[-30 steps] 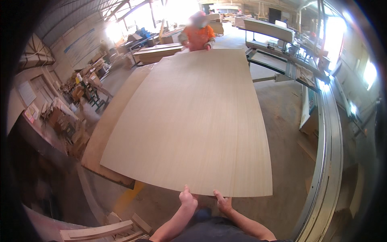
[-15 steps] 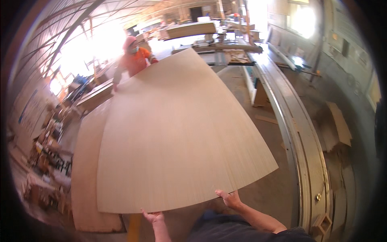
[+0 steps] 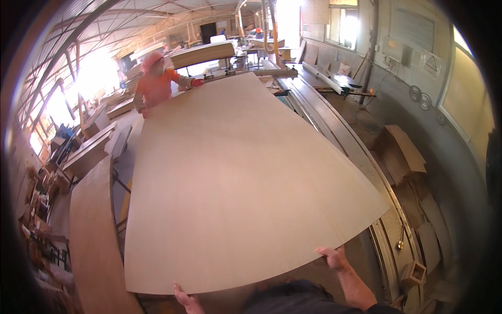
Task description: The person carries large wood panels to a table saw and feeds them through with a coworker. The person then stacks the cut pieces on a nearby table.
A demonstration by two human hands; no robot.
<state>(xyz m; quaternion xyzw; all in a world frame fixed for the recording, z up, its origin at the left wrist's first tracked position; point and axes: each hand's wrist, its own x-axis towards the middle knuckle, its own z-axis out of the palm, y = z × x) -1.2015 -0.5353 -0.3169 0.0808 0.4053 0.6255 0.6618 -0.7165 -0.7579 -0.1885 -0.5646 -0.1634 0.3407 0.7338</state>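
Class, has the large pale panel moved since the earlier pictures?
Yes: the panel has moved right; its right edge now overlaps the long metal rail in view.

Metal rail (image 3: 325,111) | brass-coloured fitting (image 3: 400,245) | pale panel (image 3: 246,183) overlapping (contact hidden)

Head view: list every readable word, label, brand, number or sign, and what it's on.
None can be read.
Triangular sign on the wall: too small and blurred.
Grey rectangular panel, same wall: any print too faint.
Large pale sheet: no lettering visible.
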